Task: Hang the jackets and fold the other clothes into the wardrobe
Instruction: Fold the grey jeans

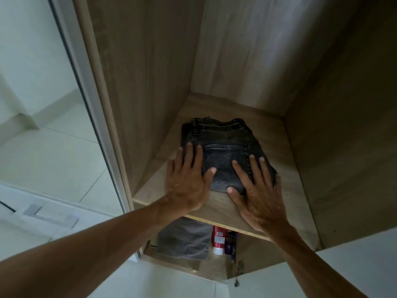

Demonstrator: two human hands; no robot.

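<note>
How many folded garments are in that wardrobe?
2: the folded black denim jeans on the upper wooden shelf, and a folded grey garment on the shelf below. Others may be hidden.

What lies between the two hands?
Head view: the folded dark jeans, back pocket up, lie between left hand and right hand; both rest flat on them.

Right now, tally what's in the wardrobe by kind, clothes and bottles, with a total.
Folded clothes: 2 (black jeans on the upper shelf, grey garment below)
Bottles or tubes: 2 (red tube, dark container beside it)
Total: 4
</note>
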